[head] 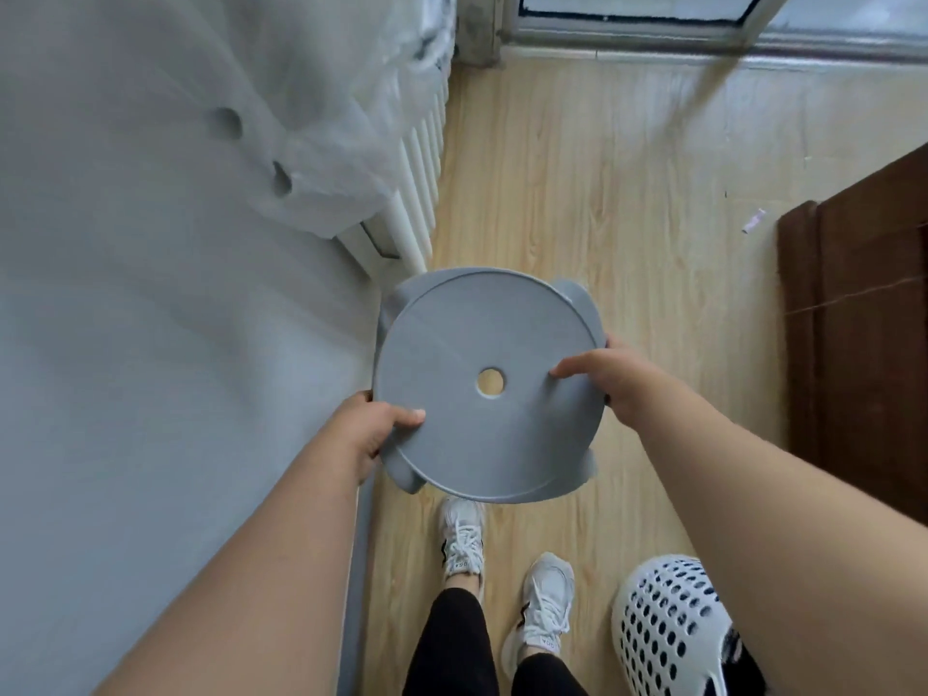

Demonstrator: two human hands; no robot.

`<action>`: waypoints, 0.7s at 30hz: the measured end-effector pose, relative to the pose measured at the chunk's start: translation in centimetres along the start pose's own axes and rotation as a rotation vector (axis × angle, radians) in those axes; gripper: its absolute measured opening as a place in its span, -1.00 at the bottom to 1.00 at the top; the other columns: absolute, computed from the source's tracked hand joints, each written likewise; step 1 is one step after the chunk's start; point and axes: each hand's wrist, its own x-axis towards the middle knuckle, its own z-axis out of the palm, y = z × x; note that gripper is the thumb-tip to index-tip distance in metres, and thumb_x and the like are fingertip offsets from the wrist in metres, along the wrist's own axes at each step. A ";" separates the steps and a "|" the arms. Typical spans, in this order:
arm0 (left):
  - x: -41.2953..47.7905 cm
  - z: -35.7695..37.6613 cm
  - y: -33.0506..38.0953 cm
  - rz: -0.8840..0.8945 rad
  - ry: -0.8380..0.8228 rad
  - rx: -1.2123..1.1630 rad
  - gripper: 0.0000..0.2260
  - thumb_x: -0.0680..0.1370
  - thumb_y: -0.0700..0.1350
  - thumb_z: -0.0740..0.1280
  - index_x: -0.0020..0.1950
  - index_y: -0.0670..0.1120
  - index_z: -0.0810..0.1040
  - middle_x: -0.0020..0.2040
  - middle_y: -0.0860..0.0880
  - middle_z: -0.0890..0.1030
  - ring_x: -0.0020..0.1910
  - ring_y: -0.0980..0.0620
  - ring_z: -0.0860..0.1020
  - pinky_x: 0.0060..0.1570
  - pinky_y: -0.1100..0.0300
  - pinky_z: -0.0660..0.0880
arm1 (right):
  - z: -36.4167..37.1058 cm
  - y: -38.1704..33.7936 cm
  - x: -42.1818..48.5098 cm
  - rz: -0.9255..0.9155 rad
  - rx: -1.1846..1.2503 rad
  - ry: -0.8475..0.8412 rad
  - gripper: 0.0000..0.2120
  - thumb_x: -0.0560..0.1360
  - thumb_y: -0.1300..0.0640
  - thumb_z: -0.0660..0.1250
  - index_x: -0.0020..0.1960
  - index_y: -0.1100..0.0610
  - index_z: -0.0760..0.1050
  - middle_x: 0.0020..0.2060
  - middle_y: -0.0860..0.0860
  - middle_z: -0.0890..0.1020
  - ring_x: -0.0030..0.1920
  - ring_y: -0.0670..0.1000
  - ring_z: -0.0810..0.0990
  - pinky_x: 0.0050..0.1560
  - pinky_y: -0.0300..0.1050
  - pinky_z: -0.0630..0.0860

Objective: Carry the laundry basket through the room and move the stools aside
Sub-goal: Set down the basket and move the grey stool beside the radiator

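A round grey plastic stool (477, 344) with a hole in the middle of its seat is in front of me, over the wooden floor and close to the bed. My left hand (371, 429) grips the seat's near-left rim, thumb on top. My right hand (610, 379) grips the right rim, thumb resting on the seat. A white perforated laundry basket (663, 630) stands on the floor at the bottom right, beside my right foot, with dark clothing in it.
A bed with a grey sheet (150, 369) fills the left side. A white radiator (419, 183) runs along the wall beyond it. Dark brown furniture (863, 344) stands at the right. A door sill (653, 42) lies ahead across the wooden floor (602, 193).
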 end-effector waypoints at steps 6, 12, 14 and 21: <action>2.8 -2.6 1.2 -0.023 0.009 -0.061 -0.63 0.42 -0.39 0.42 0.21 -0.24 0.52 -0.03 -0.13 0.65 -0.15 -0.04 0.61 -0.18 0.19 0.50 | 4.3 -2.6 2.8 0.026 -0.043 0.005 -0.47 0.34 0.36 0.46 0.23 0.08 0.41 -0.04 0.04 0.60 -0.11 0.07 0.59 -0.21 -0.07 0.48; 5.1 -3.5 1.7 -0.021 0.007 -0.043 -0.62 0.42 -0.40 0.41 0.22 -0.25 0.52 -0.02 -0.14 0.66 -0.12 -0.07 0.63 -0.09 0.15 0.53 | 5.5 -3.1 5.0 0.013 -0.127 0.022 -0.34 0.34 0.36 0.48 0.38 0.12 0.35 0.16 0.08 0.55 0.15 0.17 0.54 0.14 0.08 0.48; 5.7 -3.9 1.7 0.003 0.050 0.004 -0.59 0.43 -0.41 0.38 0.27 -0.23 0.49 0.13 -0.20 0.63 0.06 -0.16 0.61 0.14 0.02 0.52 | 5.9 -2.6 5.5 0.025 -0.187 0.055 -0.34 0.36 0.35 0.48 0.38 0.11 0.33 0.12 0.05 0.51 0.13 0.16 0.50 0.15 0.09 0.46; 6.0 -3.5 2.0 0.057 0.110 0.142 -0.54 0.44 -0.37 0.37 0.34 -0.19 0.45 0.23 -0.19 0.58 0.18 -0.17 0.56 0.26 -0.01 0.47 | 6.1 -2.4 6.3 0.060 -0.312 0.132 -0.33 0.36 0.31 0.48 0.39 0.14 0.29 0.18 0.12 0.48 0.12 0.17 0.47 0.18 0.13 0.45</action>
